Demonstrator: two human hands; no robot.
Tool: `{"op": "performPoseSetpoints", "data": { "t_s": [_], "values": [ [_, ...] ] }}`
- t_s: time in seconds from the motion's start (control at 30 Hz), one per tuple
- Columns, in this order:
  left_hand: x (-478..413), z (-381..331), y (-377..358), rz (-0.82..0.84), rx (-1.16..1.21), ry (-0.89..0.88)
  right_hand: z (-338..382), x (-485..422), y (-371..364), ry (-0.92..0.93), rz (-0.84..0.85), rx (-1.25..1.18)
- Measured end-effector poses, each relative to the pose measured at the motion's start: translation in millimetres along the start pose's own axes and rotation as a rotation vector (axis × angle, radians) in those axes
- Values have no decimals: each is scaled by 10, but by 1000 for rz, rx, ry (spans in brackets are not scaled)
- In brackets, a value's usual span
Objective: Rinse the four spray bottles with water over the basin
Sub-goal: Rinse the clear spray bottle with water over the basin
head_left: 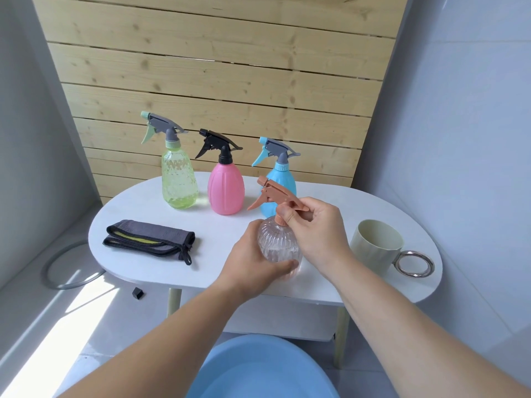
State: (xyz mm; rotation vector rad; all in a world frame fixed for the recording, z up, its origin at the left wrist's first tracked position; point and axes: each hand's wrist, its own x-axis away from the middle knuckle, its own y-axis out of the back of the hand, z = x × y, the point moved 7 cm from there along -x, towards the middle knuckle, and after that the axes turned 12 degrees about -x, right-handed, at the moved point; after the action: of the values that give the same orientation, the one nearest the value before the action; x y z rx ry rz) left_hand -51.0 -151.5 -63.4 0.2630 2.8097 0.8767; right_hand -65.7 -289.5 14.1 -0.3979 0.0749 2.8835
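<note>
L hand [253, 259] wraps clear bottle [277, 242] body, R hand [319, 234] grips its sprayer head; bottle upright nr bench [138, 202] front edge. Green bottle [179, 182], pink bottle [225, 191], blue bottle [283, 179] in row at back. Cloth [149, 239] left, mug [376, 242] nr right edge. Basin [258, 369] below front edge.
</note>
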Motion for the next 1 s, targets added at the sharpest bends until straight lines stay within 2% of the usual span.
{"op": "performPoseSetpoints", "data": {
  "t_s": [0.37, 0.57, 1.0],
  "values": [
    [86, -61, 14, -86, -67, 12, 27, 19, -1, 16, -34, 52],
    [35, -18, -33, 73, 24, -7, -53, 22, 9, -69, 139, -56],
    [47, 14, -27, -26, -32, 14, -136, 27, 2, -54, -5, -74]
  ]
}}
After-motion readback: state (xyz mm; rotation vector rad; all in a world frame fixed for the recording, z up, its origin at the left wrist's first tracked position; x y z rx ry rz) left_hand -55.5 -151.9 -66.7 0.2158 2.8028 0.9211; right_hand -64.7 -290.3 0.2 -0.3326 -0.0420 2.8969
